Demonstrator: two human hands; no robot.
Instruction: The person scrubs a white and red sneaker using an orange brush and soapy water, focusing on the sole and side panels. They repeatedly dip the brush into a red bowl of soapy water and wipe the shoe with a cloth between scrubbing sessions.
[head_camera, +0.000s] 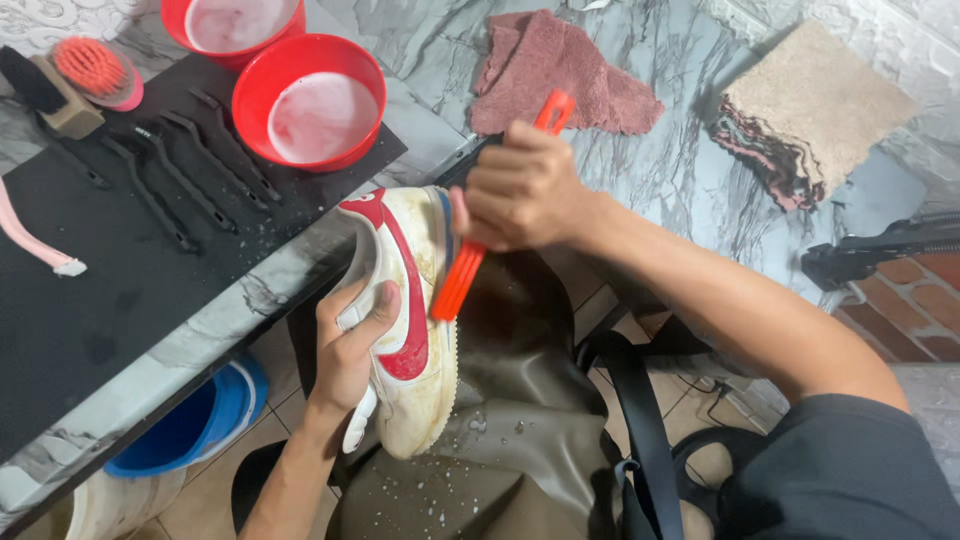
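1. Head view: left hand (350, 345) grasps a white shoe (410, 320) with red side stripe, grip clenched round its side, thumb across the upper; shoe held in the air just off the bench (250, 290) edge, over the lap.
2. Shoe tilted, one end up near the bench edge, the other down toward the lap; looks wet and stained yellowish.
3. Right hand (520, 190) clenched round an orange brush (460, 275); handle end sticks out above the fist, lower end touches the shoe's side near the stripe.
4. Lap covered by a dark brown apron (520, 400) with white foam specks; black strap (640, 420) runs across it.
5. Bench: marbled grey top, black mat (90, 310) on its left part.
6. On the mat: two red bowls (315, 105) with cloudy white liquid, one behind the other, touching or nearly so.
7. Row of thin black tools (180, 170) lying beside the bowls, on the mat.
8. Far left corner: round brush with orange bristles (95, 70), just beside a dark block brush (45, 95).
9. Pink strip (30, 240) at left edge of the mat.
10. Dark pink cloth (560, 75) crumpled behind the right hand; stack of folded towels (810, 110), beige on top, well apart to the right.
11. Blue bucket (200, 420) under the bench on the tiled floor.
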